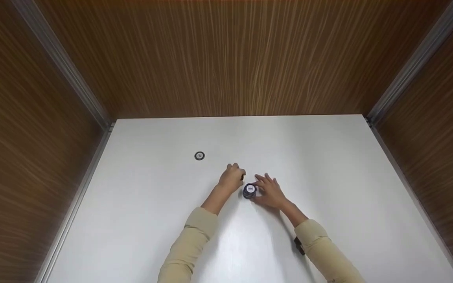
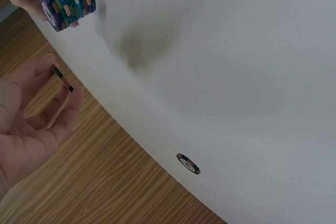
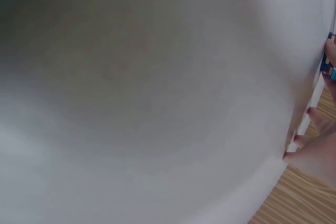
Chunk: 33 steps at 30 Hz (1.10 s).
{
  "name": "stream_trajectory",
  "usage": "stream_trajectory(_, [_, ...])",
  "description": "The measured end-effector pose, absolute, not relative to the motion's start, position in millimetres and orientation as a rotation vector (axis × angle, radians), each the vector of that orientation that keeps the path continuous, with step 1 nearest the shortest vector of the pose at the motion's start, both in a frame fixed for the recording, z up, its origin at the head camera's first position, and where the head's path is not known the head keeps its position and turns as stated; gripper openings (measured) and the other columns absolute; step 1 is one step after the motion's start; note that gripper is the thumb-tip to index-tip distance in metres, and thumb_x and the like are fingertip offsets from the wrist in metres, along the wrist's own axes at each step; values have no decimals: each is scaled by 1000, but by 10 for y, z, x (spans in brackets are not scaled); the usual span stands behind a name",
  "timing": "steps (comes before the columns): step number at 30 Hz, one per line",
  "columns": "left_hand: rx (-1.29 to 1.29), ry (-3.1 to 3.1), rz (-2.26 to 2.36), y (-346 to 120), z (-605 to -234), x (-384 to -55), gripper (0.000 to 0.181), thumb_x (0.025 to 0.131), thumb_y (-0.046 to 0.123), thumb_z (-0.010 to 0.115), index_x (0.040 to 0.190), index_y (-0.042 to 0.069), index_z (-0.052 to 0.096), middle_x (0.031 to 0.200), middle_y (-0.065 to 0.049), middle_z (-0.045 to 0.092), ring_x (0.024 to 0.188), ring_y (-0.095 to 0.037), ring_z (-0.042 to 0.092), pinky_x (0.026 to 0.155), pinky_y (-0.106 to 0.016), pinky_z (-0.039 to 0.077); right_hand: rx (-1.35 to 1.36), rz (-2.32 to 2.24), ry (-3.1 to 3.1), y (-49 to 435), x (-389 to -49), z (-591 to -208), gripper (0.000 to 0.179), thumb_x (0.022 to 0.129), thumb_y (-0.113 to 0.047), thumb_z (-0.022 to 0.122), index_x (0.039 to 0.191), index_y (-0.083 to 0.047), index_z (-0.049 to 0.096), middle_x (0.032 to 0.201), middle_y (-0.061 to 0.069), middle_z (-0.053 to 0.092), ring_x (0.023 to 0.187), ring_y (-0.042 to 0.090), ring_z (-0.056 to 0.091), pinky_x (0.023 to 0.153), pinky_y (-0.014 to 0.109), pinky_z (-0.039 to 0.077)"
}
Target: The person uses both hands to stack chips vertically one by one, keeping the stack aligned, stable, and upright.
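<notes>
A stack of poker chips (image 1: 250, 190) stands on the white table, with a white-centred chip on top and multicoloured edges along its side in the left wrist view. My right hand (image 1: 270, 192) holds this stack from the right between thumb and index finger, its other fingers spread out beyond it. Just left of the stack, my left hand (image 1: 232, 179) is raised. It pinches a single poker chip (image 2: 63, 79) edge-on between thumb and fingertips. Another poker chip (image 1: 199, 155) lies flat farther back and to the left.
White tabletop (image 1: 151, 220) surrounds both hands. Brown wood-grain panels (image 1: 226, 59) rise at the back and on both sides, with grey metal strips (image 1: 65, 67) at the corners. A small dark object (image 1: 299, 245) shows beside the right sleeve.
</notes>
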<state>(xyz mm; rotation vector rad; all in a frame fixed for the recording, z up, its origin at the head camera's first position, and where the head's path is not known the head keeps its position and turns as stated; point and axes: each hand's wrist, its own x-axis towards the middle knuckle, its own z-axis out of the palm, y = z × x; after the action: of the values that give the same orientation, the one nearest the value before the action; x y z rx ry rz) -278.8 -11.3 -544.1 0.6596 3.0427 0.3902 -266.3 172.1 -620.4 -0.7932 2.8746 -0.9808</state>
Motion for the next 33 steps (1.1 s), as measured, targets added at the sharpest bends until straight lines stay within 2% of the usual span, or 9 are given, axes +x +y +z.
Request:
stream_trajectory(9, [693,3027,340,53,-5384,-2697,23,83,14,68,106,9,68,101,-10,58,93,-23,53,79,-25,48,-822,-989,2887,1728,-2671,-6217,46,72,-24,78,111,-5,62,132,22,44,124,51,27,96,69,14])
stream_trajectory(18, [710,3050,273,206,-5423,-2604,28,84,16,68,111,16,67,98,-9,58,90,-21,54,73,-21,50,-819,-1022,2854,1747,-2662,-6226,53,74,-24,77,120,-4,59,135,19,42,126,51,23,96,70,11])
stream_trajectory(26, [693,3081,277,282,-5467,-2548,23,83,14,69,105,9,67,96,-10,59,90,-22,56,72,-22,52,-829,-1047,2870,1756,-2657,-6259,61,74,-24,76,126,-1,54,132,23,43,124,53,25,96,70,11])
stream_trajectory(33, [680,3086,236,313,-5516,-2521,25,82,14,69,106,9,67,100,-9,59,93,-21,56,74,-19,51,-830,-1038,2887,1749,-2664,-6268,59,73,-26,77,123,1,56,132,23,44,124,52,26,97,69,12])
